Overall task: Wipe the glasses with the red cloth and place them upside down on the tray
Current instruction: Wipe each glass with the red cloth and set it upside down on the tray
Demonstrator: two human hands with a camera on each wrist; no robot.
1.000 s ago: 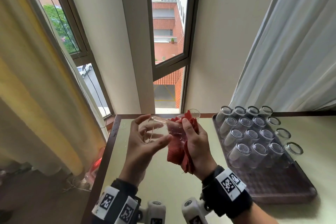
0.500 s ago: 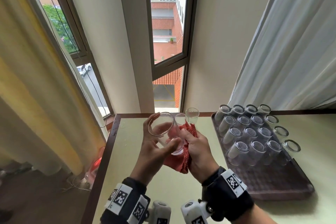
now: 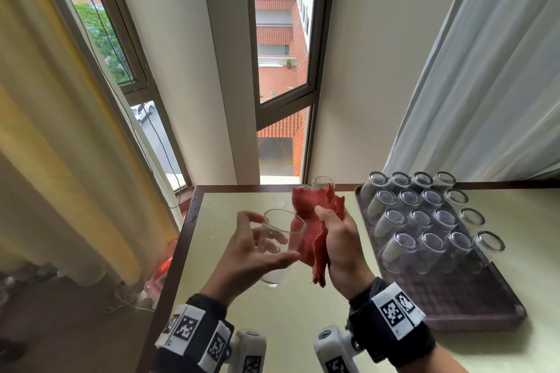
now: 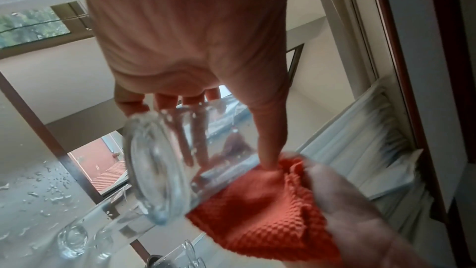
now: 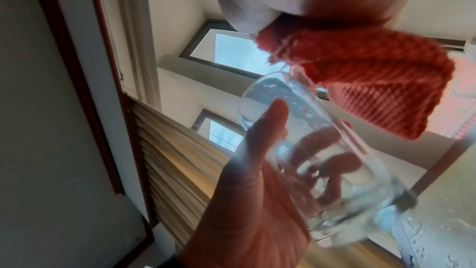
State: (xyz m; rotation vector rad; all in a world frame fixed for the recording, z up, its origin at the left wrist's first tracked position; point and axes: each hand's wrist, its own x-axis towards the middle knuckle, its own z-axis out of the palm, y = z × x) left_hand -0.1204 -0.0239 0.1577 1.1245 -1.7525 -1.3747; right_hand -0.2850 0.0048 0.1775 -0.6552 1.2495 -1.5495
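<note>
My left hand [image 3: 257, 248] grips a clear glass [image 3: 277, 248] above the table, mouth up and tilted toward the cloth. In the left wrist view the glass [image 4: 165, 170] shows its thick base, with fingers behind and the thumb along its side. My right hand [image 3: 336, 236] holds the red cloth [image 3: 315, 221] bunched against the rim; the right wrist view shows the cloth [image 5: 360, 80] at the mouth of the glass [image 5: 316, 158]. A brown tray [image 3: 460, 303] at the right carries several upside-down glasses [image 3: 424, 221].
Another upright glass [image 3: 322, 183] stands at the table's far edge, behind the cloth. Water drops [image 4: 46, 189] lie on the pale table [image 3: 288, 318]. Windows and a wall rise behind; curtains hang left and right. The tray's near half is bare.
The glass has turned from lying sideways to mouth-up and dropped lower. The right hand has lifted the cloth from under the glass up to its rim.
</note>
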